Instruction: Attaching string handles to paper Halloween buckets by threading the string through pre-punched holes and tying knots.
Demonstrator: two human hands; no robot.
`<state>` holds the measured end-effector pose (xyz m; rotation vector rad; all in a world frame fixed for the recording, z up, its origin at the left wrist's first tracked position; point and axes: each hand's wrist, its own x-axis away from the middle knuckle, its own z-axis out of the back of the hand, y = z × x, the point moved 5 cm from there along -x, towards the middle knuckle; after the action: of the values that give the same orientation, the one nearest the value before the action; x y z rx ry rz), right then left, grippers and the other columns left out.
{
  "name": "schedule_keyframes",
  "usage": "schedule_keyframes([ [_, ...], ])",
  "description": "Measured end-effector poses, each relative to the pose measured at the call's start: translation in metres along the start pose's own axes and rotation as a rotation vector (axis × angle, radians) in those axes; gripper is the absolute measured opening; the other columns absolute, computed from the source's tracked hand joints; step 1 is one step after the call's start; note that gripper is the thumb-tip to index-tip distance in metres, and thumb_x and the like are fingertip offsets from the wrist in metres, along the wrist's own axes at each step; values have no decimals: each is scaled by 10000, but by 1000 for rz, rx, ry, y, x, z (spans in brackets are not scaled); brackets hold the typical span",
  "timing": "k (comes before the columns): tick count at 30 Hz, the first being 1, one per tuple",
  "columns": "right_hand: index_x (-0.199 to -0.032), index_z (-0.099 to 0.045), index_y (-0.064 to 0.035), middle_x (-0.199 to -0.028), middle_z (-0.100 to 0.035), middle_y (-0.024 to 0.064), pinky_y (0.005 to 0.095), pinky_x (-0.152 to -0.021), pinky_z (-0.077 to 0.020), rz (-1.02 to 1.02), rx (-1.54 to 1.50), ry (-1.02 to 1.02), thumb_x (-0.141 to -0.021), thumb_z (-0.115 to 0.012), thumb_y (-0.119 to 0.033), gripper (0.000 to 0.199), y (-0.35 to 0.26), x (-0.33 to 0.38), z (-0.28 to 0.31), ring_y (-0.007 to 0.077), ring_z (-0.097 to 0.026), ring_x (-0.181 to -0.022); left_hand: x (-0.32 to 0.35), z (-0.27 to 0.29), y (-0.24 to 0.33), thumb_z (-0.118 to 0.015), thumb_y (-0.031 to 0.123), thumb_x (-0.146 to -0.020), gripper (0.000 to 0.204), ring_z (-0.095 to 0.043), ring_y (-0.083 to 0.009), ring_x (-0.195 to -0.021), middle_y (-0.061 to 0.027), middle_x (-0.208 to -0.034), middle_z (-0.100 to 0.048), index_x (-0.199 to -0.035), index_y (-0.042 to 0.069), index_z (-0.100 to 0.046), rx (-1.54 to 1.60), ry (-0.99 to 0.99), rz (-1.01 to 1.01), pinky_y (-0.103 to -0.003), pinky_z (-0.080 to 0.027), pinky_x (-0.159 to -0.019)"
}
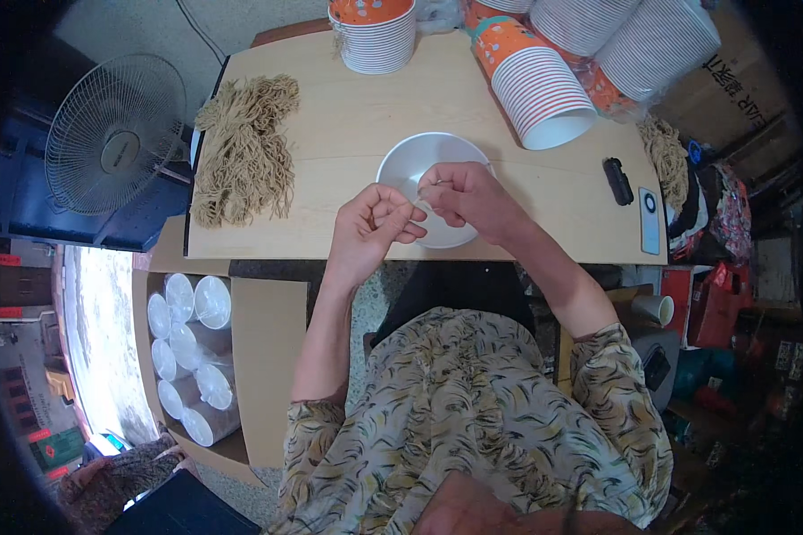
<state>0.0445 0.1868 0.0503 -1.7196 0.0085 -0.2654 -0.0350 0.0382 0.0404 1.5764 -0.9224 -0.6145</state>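
Both hands are close together over a white paper bucket (393,166), which sits near the table's front edge with its open mouth toward me. My left hand (366,230) is closed in a pinch, thumb against the forefinger. To its right, my right hand (475,198) is also pinched, its fingers curled. Something thin and small seems to lie between the fingertips; its kind is too small to tell. On the left part of the table lies a heap of tan knotted cords (245,152).
Stacked orange-and-white paper buckets (544,94) lie at the back right, with another stack (376,40) upright behind. A black object (617,181) and a phone (649,220) rest at right. A fan (118,147) and a carton (272,374) of wrapped cup stacks stand left.
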Motion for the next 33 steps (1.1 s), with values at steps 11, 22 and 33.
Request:
schedule_keyframes([
  [11, -914, -669, -67, -684, -474, -110, 187, -489, -278, 31, 62, 174, -928, -632, -135, 78, -6, -1, 3, -20, -367, -564, 0, 2, -3, -625, 159, -994, 120, -698, -138, -768, -68, -883, -713, -1031, 47, -610, -3, -50, 47, -240, -539, -684],
  [22, -920, -665, -51, -712, -543, -100, 173, -548, -338, 197, 245, 153, -928, -646, -109, 62, -26, 0, 1, -28, -437, -623, -3, -4, 7, -664, 169, -971, 225, -714, -154, -738, -98, -909, -740, -1152, 37, -671, 33, 25, 63, -233, -531, -617],
  [33, -900, -659, -5, -726, -570, -68, 213, -602, -396, 194, 516, -61, -929, -671, -95, 95, -37, 8, 14, 7, -484, -668, -6, 6, 15, -662, 163, -974, 120, -693, -77, -698, -64, -914, -752, -1002, 47, -677, -55, 14, 26, -181, -398, -477],
])
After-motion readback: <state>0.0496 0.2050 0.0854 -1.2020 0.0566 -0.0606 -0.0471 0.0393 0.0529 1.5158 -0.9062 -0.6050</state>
